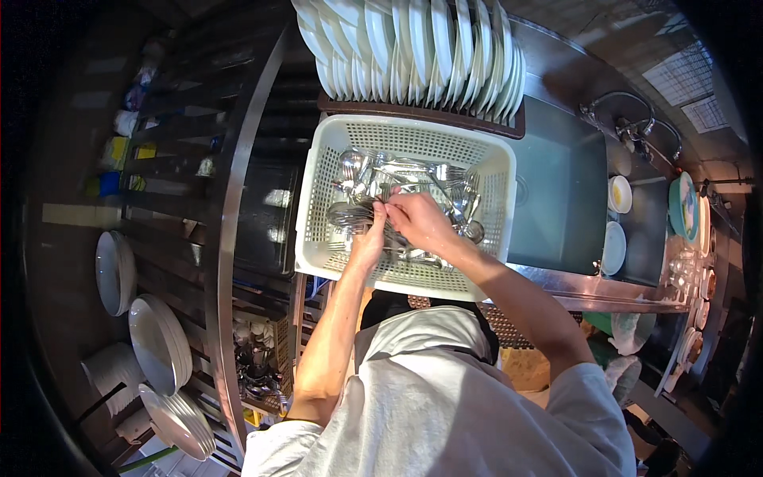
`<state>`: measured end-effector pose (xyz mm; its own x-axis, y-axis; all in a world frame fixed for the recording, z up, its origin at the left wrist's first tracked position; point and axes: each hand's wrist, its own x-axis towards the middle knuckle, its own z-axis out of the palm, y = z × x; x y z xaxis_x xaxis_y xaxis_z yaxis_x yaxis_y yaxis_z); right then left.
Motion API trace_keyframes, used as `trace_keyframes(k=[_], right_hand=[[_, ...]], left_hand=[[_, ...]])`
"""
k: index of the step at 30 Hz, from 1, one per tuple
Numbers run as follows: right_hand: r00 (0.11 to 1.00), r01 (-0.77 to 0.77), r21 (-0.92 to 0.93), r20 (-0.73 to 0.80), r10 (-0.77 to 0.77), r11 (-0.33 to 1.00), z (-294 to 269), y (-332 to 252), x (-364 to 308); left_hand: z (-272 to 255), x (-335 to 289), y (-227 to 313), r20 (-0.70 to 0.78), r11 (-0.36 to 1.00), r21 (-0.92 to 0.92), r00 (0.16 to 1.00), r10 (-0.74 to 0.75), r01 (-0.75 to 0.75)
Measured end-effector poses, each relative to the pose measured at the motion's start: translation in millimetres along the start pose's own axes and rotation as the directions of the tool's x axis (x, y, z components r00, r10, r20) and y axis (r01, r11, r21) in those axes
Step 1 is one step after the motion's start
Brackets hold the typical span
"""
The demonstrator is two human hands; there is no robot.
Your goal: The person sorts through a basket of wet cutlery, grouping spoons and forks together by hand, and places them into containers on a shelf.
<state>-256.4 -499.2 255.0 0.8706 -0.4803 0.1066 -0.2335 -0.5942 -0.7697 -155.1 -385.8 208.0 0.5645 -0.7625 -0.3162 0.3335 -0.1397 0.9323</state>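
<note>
Both of my hands are together over a white perforated plastic basket (314, 183) holding a jumble of metal cutlery (445, 175). My left hand (369, 238) is closed round a bunch of spoons (347, 215), whose rounded ends fan out to its left. My right hand (421, 221) meets it from the right, fingers bent and pressed together at the bunch. Fork tines (385, 191) stick up just beyond the fingertips. Whatever the right fingers pinch is hidden. Forks and spoons lie in mixed directions around and beneath both hands.
Behind the basket, white plates (421, 56) stand on edge in a brown rack (501, 126). To the right is a sink (552, 215) with water and a faucet (636, 127), then bowls (619, 195). A metal slatted shelf (230, 207) rises on the left, near stacked plates (159, 342).
</note>
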Motion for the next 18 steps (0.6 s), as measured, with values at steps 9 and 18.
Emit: trace_keyframes(k=[9,18], right_hand=[[0.875,-0.047,-0.661,0.334,0.350,0.749,-15.8,77.8,-79.5],[0.997,-0.033,-0.451,0.043,0.059,0.892,-51.4,42.5,-47.7]], left_hand=[[-20.4,2.2,-26.3,-0.142,0.882,-0.468,0.981,-0.133,0.052],[4.3,4.5,0.8,0.043,0.997,0.044,0.997,0.064,-0.065]])
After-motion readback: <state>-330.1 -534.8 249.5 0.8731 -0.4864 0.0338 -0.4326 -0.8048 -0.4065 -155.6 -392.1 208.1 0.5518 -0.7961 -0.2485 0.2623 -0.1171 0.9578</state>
